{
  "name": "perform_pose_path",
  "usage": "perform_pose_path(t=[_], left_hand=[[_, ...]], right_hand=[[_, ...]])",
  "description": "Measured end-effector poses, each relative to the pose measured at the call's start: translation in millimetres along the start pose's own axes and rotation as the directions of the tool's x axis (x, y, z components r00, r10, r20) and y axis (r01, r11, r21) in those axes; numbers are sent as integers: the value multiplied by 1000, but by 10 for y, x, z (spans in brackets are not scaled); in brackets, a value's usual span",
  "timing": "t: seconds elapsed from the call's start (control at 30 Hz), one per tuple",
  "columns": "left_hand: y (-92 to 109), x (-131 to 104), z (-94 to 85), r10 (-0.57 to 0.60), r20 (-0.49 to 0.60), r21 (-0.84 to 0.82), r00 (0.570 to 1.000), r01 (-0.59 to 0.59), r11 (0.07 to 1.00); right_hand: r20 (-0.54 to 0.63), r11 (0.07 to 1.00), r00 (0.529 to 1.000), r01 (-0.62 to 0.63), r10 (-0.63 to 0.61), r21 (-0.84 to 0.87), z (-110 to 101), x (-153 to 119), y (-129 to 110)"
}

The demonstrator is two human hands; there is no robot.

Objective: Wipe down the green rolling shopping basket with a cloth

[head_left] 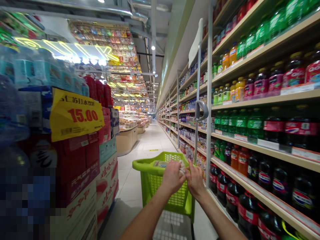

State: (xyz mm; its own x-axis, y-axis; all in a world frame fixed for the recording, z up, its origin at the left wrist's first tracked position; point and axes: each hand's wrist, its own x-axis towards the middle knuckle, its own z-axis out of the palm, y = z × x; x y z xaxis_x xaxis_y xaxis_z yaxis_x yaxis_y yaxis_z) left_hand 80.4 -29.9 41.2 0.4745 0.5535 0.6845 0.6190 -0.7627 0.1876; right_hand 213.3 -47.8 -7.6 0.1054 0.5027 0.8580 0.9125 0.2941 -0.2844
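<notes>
Both hands are together at the near rim of a green plastic shopping cart (163, 191) in the lower middle. My left hand (173, 176) has its fingers curled round a small pale, crumpled item (182, 167). My right hand (195, 178) is closed, its fingertips touching the same item from the right. What the item is cannot be made out. A small packet with a light label (160, 163) shows at the cart's rim, left of my left hand.
Drink shelves (265, 141) run along the right, close to the cart, with a grey handle (201, 110) on a pole. Stacked drink boxes (82, 166) with a yellow price sign (76, 115) stand left. A tiled aisle (150, 133) stretches ahead past display bins (127, 140).
</notes>
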Motion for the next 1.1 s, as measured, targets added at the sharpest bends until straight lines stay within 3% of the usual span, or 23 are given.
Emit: perform_pose_path(t=[0.1, 0.27, 0.33, 0.4, 0.47, 0.57, 0.67, 0.7, 0.77, 0.83, 0.9, 1.0, 1.1], left_hand=[[33, 46, 54, -37, 5, 17, 999, 37, 999], [-515, -31, -125, -284, -124, -13, 951, 285, 958], [-577, -57, -159, -301, -141, -41, 943, 298, 954], [-452, -63, -118, -200, -105, -56, 974, 195, 979], [-228, -58, -28, -28, -49, -63, 998, 25, 998], [-45, -62, 75, 183, -33, -69, 983, -184, 980], [-302, -114, 46, 202, -123, -44, 972, -209, 977], [-456, -140, 12, 167, -163, -27, 972, -173, 984], [-745, -190, -68, -8, -267, 2, 964, 9, 1000], [-884, -219, -127, -82, -302, 35, 950, 97, 995], [-806, -217, -130, -38, -268, 43, 963, 51, 998], [-437, -173, -50, 80, -165, 18, 983, -78, 997], [-175, -136, 15, 45, -124, 11, 991, -44, 999]], right_hand=[[-13, 999, 1000, 28, -27, 43, -23, -16, 70], [-39, 997, 998, 43, -41, 66, 3, -44, 129], [-60, 996, 997, 42, -38, 73, 31, -53, 114], [-82, 997, 996, 39, -34, 69, 49, -56, 97], [-97, 998, 995, 42, -36, 54, 51, -55, 100], [-99, 997, 993, 72, -70, 18, 30, -58, 153], [-101, 991, 986, 132, -133, -20, 7, -69, 218], [-103, 989, 984, 143, -146, -32, 2, -70, 224], [-97, 989, 986, 133, -139, -58, -4, -58, 196], [-70, 991, 995, 65, -73, -114, -5, -19, 113], [-5, 980, 1000, -11, 11, -197, -3, 37, 2], [122, 961, 991, -16, 51, -278, 13, 106, -123], [136, 966, 991, 25, 10, -256, 30, 109, -131]])
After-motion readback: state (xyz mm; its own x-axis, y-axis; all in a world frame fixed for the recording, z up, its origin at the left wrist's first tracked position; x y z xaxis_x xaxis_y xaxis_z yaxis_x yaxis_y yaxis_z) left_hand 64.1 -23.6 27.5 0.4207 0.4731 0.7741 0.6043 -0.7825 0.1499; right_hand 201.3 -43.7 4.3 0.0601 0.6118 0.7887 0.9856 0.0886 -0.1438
